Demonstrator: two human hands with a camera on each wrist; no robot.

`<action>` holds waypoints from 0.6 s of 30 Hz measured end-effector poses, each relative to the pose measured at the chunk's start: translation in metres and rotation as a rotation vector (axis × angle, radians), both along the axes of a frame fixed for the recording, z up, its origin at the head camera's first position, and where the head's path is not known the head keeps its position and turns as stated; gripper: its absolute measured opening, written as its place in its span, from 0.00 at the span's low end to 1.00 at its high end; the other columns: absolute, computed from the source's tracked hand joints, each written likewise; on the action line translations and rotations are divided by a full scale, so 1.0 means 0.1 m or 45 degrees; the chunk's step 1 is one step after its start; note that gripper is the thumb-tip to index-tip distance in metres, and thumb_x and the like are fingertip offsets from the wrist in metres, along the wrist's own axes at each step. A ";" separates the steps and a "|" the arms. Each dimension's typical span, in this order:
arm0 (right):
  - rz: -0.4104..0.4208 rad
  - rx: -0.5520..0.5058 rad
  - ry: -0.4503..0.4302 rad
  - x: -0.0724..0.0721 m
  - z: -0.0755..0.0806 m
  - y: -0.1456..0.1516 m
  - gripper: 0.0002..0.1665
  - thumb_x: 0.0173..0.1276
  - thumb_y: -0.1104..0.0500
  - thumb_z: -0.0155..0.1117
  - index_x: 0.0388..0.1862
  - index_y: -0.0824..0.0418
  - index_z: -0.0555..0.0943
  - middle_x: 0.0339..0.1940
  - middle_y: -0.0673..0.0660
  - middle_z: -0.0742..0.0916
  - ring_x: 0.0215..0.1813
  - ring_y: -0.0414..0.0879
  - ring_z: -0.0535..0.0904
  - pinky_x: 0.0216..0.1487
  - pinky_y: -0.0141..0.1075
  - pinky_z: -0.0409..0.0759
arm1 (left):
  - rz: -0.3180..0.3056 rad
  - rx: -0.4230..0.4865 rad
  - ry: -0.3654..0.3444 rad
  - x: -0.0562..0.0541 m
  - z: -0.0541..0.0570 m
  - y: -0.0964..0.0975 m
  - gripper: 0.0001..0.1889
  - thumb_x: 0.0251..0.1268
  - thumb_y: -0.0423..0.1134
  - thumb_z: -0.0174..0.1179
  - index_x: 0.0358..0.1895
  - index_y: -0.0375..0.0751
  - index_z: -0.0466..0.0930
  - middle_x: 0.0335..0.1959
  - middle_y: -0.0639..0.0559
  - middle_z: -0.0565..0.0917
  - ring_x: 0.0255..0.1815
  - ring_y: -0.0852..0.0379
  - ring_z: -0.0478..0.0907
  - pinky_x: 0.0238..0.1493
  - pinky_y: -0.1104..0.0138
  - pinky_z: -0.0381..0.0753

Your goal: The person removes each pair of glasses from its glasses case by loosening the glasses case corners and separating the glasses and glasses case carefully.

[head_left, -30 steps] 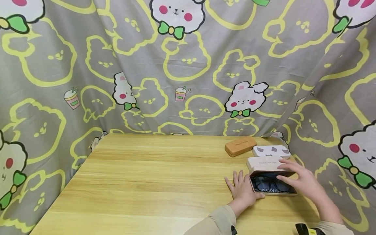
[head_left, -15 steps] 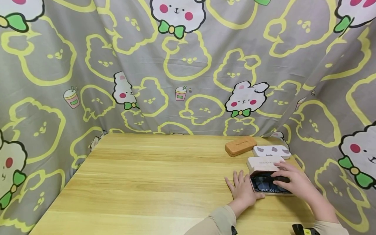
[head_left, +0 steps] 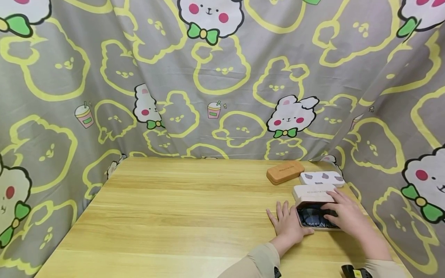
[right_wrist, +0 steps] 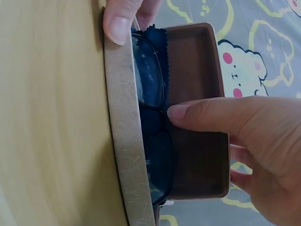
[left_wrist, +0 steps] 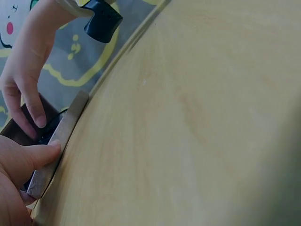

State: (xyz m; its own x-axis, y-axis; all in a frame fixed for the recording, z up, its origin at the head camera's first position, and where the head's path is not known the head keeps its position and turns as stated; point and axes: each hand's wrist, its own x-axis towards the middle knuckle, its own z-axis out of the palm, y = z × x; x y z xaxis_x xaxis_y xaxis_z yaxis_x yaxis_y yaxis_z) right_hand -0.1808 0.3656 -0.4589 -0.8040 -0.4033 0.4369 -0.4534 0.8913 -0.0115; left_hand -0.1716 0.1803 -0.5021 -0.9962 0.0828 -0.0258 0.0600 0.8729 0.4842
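Note:
An open glasses case (head_left: 314, 193) with a pale cover lies at the table's right side, its lid raised. Dark-framed glasses (right_wrist: 153, 165) lie inside over a dark blue cloth (right_wrist: 160, 40) with a zigzag edge; part of both is hidden by the front wall. My left hand (head_left: 290, 226) holds the case's left end, thumb against the front wall, other fingers spread past the end. My right hand (head_left: 351, 216) reaches into the case from the right. Its extended thumb touches the glasses near the bridge; other fingers are at the lid, partly hidden.
Behind the open case lie an orange-brown glasses case (head_left: 285, 172) and a white case with grey animal prints (head_left: 321, 178), both shut. The wooden table (head_left: 174, 216) meets a patterned curtain (head_left: 222, 77) at the back and sides.
My right hand has moved left inside the case, from the right lens toward the middle of the glasses. The left hand stays at the case's left end.

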 end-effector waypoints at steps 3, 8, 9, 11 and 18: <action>-0.032 0.012 -0.018 0.02 0.00 -0.02 0.14 0.38 0.59 0.82 0.27 0.54 0.86 0.57 0.70 0.80 0.62 0.70 0.68 0.55 0.67 0.68 | -0.004 -0.002 0.002 0.00 -0.01 0.00 0.46 0.38 0.71 0.70 0.67 0.69 0.65 0.74 0.60 0.62 0.80 0.52 0.50 0.75 0.40 0.44; -0.066 0.000 -0.041 0.01 -0.01 -0.04 0.14 0.39 0.59 0.81 0.26 0.53 0.85 0.59 0.71 0.78 0.63 0.70 0.67 0.57 0.67 0.65 | -0.004 -0.001 -0.003 -0.01 -0.02 0.00 0.45 0.38 0.71 0.70 0.66 0.67 0.66 0.74 0.60 0.62 0.80 0.52 0.49 0.75 0.39 0.44; -0.073 -0.005 -0.049 0.01 -0.02 -0.04 0.13 0.40 0.60 0.81 0.25 0.53 0.85 0.59 0.71 0.78 0.63 0.70 0.66 0.57 0.67 0.65 | -0.004 -0.001 -0.006 -0.01 -0.02 0.00 0.45 0.38 0.71 0.70 0.66 0.67 0.66 0.74 0.60 0.62 0.80 0.52 0.49 0.75 0.40 0.44; -0.091 -0.006 -0.060 0.01 -0.03 -0.05 0.13 0.40 0.60 0.81 0.25 0.53 0.84 0.60 0.71 0.77 0.64 0.70 0.66 0.57 0.66 0.64 | -0.002 -0.004 -0.010 -0.01 -0.01 0.01 0.44 0.38 0.71 0.70 0.65 0.66 0.67 0.74 0.60 0.62 0.80 0.52 0.49 0.75 0.40 0.44; -0.124 -0.005 -0.080 0.01 -0.06 -0.06 0.12 0.42 0.61 0.80 0.24 0.53 0.84 0.61 0.70 0.76 0.65 0.70 0.64 0.59 0.66 0.60 | -0.001 -0.003 -0.005 0.00 0.00 0.01 0.44 0.38 0.70 0.70 0.65 0.66 0.67 0.74 0.60 0.62 0.80 0.52 0.49 0.75 0.40 0.44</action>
State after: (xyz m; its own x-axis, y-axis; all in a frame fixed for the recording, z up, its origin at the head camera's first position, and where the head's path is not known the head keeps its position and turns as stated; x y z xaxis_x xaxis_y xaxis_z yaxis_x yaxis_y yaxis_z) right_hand -0.1796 0.3591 -0.4649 -0.8651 -0.3201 0.3862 -0.3628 0.9310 -0.0410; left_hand -0.1714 0.1809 -0.5020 -0.9960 0.0838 -0.0297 0.0591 0.8738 0.4826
